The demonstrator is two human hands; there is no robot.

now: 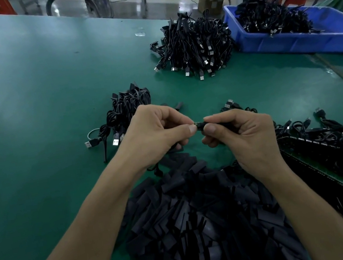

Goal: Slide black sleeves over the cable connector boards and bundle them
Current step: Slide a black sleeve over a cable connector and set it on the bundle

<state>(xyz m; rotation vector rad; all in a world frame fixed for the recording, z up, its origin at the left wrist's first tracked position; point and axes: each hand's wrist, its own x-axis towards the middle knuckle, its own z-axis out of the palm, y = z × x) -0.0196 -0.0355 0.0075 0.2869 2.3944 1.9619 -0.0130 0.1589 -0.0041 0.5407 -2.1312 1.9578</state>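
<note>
My left hand (pixel 157 132) and my right hand (pixel 238 136) meet above the green table (pixel 25 109). The left thumb and forefinger pinch the small end of a connector board, most of it hidden. My right hand pinches a black sleeve (pixel 200 125) right against that end. Below my wrists lies a big heap of flat black sleeves (pixel 200 221). At the right lies a pile of black cables with green connector boards (pixel 336 158). A small bundle of sleeved cables (pixel 124 113) sits just beyond my left hand.
A larger bundle of USB cables (pixel 196 43) lies farther back, next to a blue bin (pixel 301 38) holding more cables. A person stands at another bench at the top right. The table's right edge runs near the bin.
</note>
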